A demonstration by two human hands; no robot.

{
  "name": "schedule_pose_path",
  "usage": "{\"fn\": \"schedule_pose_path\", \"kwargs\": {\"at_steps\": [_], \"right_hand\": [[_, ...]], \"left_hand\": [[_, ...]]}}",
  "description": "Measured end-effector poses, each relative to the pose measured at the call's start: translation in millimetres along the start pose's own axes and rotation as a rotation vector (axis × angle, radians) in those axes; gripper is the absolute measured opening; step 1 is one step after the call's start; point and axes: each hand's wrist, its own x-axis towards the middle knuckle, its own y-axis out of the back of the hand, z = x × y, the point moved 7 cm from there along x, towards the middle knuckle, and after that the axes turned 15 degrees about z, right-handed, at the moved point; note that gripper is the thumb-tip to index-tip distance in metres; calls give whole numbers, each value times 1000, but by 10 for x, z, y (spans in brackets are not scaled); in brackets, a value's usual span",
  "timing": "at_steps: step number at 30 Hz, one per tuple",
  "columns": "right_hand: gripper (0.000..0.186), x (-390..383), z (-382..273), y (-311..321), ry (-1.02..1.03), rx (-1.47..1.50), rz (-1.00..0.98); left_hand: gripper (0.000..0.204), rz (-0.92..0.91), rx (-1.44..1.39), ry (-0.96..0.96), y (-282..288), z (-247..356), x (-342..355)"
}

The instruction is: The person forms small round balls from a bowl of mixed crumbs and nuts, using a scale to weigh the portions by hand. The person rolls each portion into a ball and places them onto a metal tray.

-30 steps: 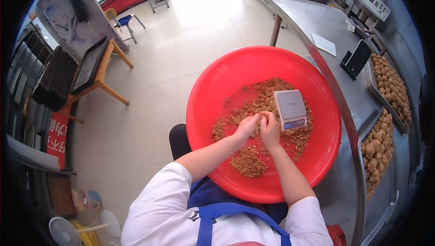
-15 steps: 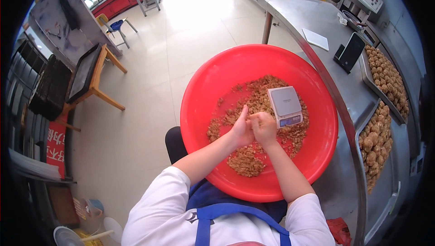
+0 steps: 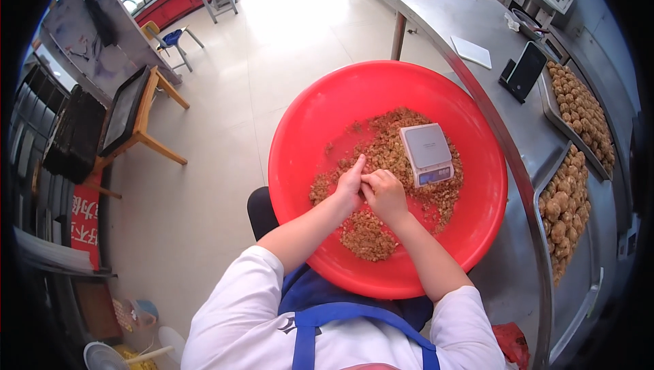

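Above the wide red basin, my left hand and my right hand are pressed together. The left thumb points up, and the right fingers curl in against the left palm. Whatever lies between the palms is hidden. Beneath and around them is a loose, crumbly brown mixture, with a separate mound nearer to me. Right of my hands, a grey-white digital kitchen scale sits on the mixture, its pan bare.
A steel table runs along the right, bearing trays of brown balls and larger balls, a phone on a stand and a white board. To the left stand a wooden frame and a chair.
Both hands have shifted slightly left, still together. The right hand has turned, its fingers now lying more across the left palm. The whole view has moved a little.
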Motion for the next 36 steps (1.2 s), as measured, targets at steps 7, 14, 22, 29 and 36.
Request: {"fn": "schedule_pose_path", "kwargs": {"at_steps": [7, 14, 22, 29, 36], "right_hand": [[17, 13, 563, 151, -494, 273, 174], [20, 5, 436, 164, -195, 73, 240], [14, 162, -15, 232, 129, -147, 444], [13, 23, 41, 27, 25, 49, 70], [18, 11, 447, 221, -371, 183, 144]], "left_hand": [[40, 105, 60, -96, -107, 105, -284], [88, -386, 128, 277, -366, -181, -654], [81, -564, 10, 213, -477, -101, -644], [39, -117, -137, 145, -125, -105, -130], [41, -31, -49, 37, -112, 53, -210]]}}
